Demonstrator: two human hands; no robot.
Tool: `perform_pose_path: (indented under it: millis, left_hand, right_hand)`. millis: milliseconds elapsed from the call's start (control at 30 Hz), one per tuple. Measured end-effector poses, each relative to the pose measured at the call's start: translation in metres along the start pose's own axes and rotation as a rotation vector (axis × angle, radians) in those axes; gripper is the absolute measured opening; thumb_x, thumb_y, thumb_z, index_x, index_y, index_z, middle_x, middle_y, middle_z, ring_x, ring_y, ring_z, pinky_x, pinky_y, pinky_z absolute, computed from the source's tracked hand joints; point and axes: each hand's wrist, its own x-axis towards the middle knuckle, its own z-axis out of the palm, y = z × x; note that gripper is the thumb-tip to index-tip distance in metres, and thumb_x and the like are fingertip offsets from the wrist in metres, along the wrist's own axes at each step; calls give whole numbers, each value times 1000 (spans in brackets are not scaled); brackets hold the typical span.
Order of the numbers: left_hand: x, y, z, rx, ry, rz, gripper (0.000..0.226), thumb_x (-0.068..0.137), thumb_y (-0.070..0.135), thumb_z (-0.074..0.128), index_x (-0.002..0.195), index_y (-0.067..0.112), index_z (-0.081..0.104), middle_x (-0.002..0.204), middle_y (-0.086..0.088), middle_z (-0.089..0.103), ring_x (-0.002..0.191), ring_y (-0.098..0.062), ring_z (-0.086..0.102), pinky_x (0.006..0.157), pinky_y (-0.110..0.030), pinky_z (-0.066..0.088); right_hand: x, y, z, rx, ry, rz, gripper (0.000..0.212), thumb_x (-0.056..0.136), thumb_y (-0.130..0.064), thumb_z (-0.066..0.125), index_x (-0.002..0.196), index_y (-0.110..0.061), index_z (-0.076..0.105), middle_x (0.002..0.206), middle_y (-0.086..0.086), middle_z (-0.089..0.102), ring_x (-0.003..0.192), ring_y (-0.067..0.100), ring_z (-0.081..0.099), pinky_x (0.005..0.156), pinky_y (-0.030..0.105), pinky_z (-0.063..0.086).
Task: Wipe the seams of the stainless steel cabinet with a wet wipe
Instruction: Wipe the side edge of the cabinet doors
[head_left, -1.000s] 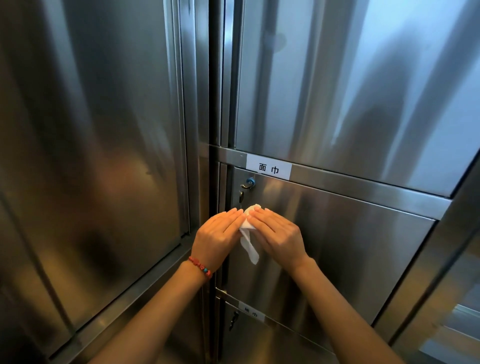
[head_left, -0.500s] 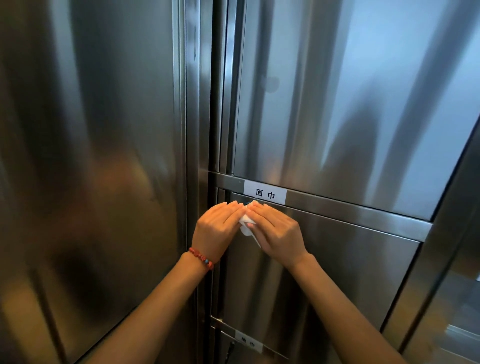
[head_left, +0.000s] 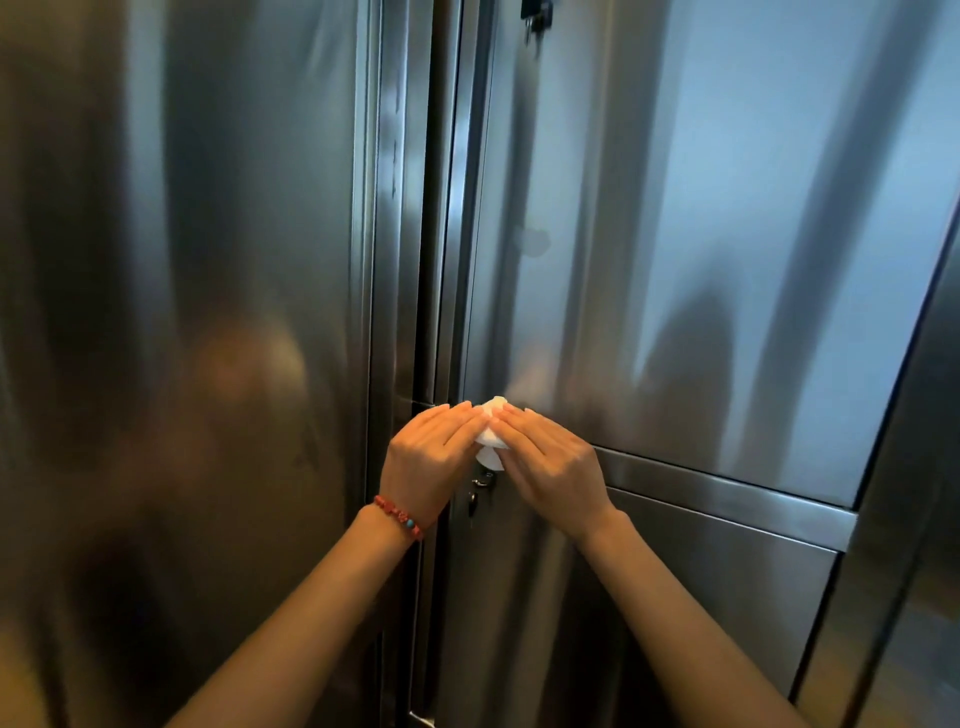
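Pressing a white wet wipe (head_left: 491, 439) against the steel cabinet (head_left: 701, 260) with both hands together, fingertips meeting over the wipe. Left hand (head_left: 431, 462) and right hand (head_left: 550, 462) lying flat with straight fingers, not curled around the wipe, only pinning it to the metal. Sitting now at the left end of the horizontal seam (head_left: 727, 475) between the tall upper door (head_left: 675, 234) and the lower door (head_left: 649, 597), right beside the dark vertical gap (head_left: 434, 234) running up the cabinet. Bunching up between the fingertips, with a small white tip poking out above and a rounded fold hanging below.

Having climbed since a second ago: then resting lower on the small door beneath the keyhole, half a second ago just under the label strip, now up on the band where that label was, the label itself hidden under the hands. Showing again just below the hands, a lock (head_left: 483, 480) with a key (head_left: 471, 503). Appearing at the top edge, a second dark lock (head_left: 535, 13) on the tall door. Wearing a red beaded bracelet (head_left: 397, 517) on the left wrist. Reflecting blurred shapes in the big panel (head_left: 182, 312) on the left.
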Motion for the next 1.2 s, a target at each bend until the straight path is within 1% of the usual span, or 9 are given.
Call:
perform_pose_path:
  millis: [167, 333, 533, 733, 867, 967, 1033, 1100, 1200]
  left_hand:
    - [17, -10, 3, -11, 34, -22, 38, 60, 13, 84, 92, -3, 72, 91, -17, 72, 82, -29, 71, 70, -45, 58]
    - [35, -22, 5, 3, 69, -13, 34, 79, 27, 68, 98, -1, 71, 96, -16, 71, 87, -28, 70, 75, -42, 57]
    - [52, -33, 5, 3, 94, 1, 52, 93, 42, 42, 103, -1, 69, 100, -15, 70, 91, -28, 69, 81, -39, 53]
    - [66, -46, 7, -14, 183, 21, 44, 96, 34, 45, 102, 0, 70, 100, -13, 71, 90, -26, 70, 82, -34, 53]
    - [74, -58, 10, -2, 236, 39, 41, 95, 32, 47, 98, 0, 72, 97, -13, 72, 87, -25, 70, 80, -33, 54]
    - [78, -68, 14, 21, 262, 50, 26, 82, 21, 68, 95, -1, 73, 94, -15, 72, 84, -27, 71, 74, -37, 58]
    - [80, -75, 16, 35, 270, 49, 28, 67, 10, 80, 91, -3, 73, 92, -16, 72, 81, -28, 71, 69, -39, 59]
    - [82, -81, 18, 43, 279, 39, 32, 59, 2, 85, 88, -3, 73, 91, -16, 72, 79, -28, 71, 68, -37, 59]
    - [87, -91, 22, 45, 296, 21, 31, 58, -3, 85, 87, -3, 73, 92, -15, 72, 79, -27, 71, 71, -34, 57]
  right_hand:
    - [21, 13, 2, -34, 64, -53, 39, 100, -25, 41, 104, -1, 71, 108, 13, 69, 99, 25, 67, 86, 36, 55]
    - [41, 23, 4, -30, 111, -76, 30, 98, -17, 46, 104, -1, 71, 109, 12, 69, 101, 23, 67, 87, 35, 55]
    - [61, 32, 5, 1, 122, -74, 24, 93, -14, 54, 103, 0, 71, 108, 12, 69, 101, 22, 67, 90, 34, 54]
    - [79, 36, 9, 7, 143, -67, 21, 87, -11, 60, 101, 1, 71, 106, 13, 70, 98, 24, 68, 89, 34, 54]
    - [90, 41, 13, 7, 152, -85, 25, 92, -15, 54, 101, 1, 71, 106, 14, 70, 98, 24, 68, 89, 34, 53]
    - [96, 47, 18, -15, 156, -96, 24, 90, -16, 59, 102, 0, 71, 107, 13, 70, 100, 24, 67, 89, 34, 54]
    - [99, 51, 20, -44, 156, -97, 25, 87, -18, 62, 102, 0, 72, 108, 13, 69, 101, 24, 67, 87, 36, 55]
    - [103, 56, 22, -81, 151, -89, 26, 86, -20, 64, 102, -1, 72, 110, 12, 69, 104, 24, 66, 88, 37, 55]
    - [112, 62, 22, -156, 156, -54, 28, 88, -21, 59, 104, -2, 72, 111, 13, 68, 108, 27, 64, 90, 41, 53]
